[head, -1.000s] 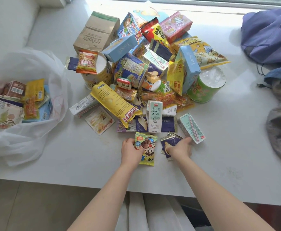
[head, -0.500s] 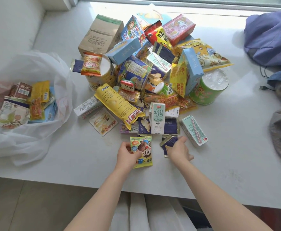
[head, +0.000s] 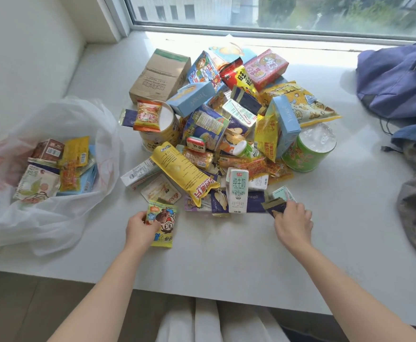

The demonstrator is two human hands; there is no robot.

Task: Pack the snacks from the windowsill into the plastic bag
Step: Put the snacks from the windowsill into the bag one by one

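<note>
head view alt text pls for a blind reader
Left hand grips a cartoon snack packet and right hand pinches a dark sachet beside a snack pile on a white windowsill. A part-filled plastic bag lies open at left.

Bright daylight from window (head: 276, 13) (glare on sill behind pile); wide-angle edge bending.

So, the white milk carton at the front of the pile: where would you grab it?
The milk carton lies flat, long axis pointing toward the viewer, near end uncovered, far end butting into the pile. So probably pinch across its long sides at the near end, coming from above.
</note>
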